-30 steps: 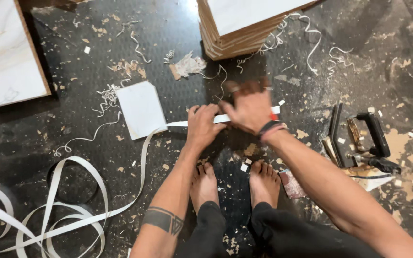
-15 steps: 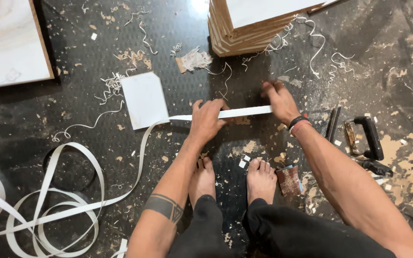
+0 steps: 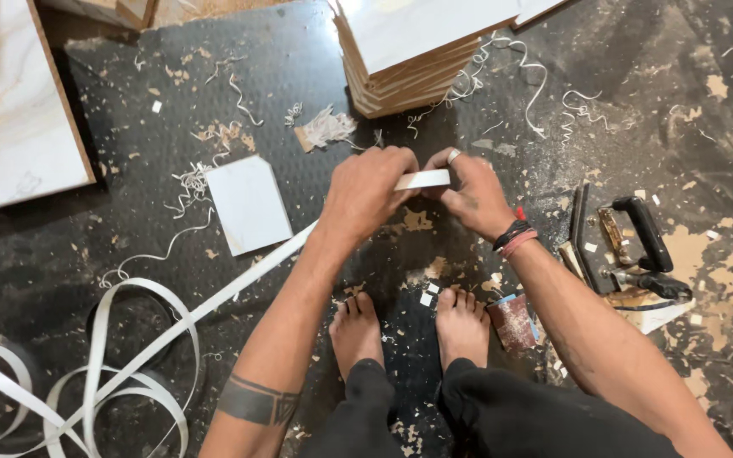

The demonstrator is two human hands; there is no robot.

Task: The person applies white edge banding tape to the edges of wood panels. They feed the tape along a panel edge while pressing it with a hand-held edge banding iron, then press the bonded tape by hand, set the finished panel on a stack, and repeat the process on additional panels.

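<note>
The left hand (image 3: 366, 195) is gripping the white strip (image 3: 239, 284) in a closed fist, and the right hand (image 3: 472, 195) is pinching the strip's free end between thumb and fingers. The strip is running down-left from the hands to loose coils at the near left, cut off by the frame edge. One small white panel (image 3: 249, 203) is lying just left of the hands. One iron (image 3: 634, 254) is sitting at the right. A stack of boards (image 3: 422, 51) is standing beyond the hands, its top cropped. Two bare feet are showing below.

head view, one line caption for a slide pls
Both hands, left hand and right hand, grip the end of a white edging strip above a shavings-strewn black floor mat.
</note>
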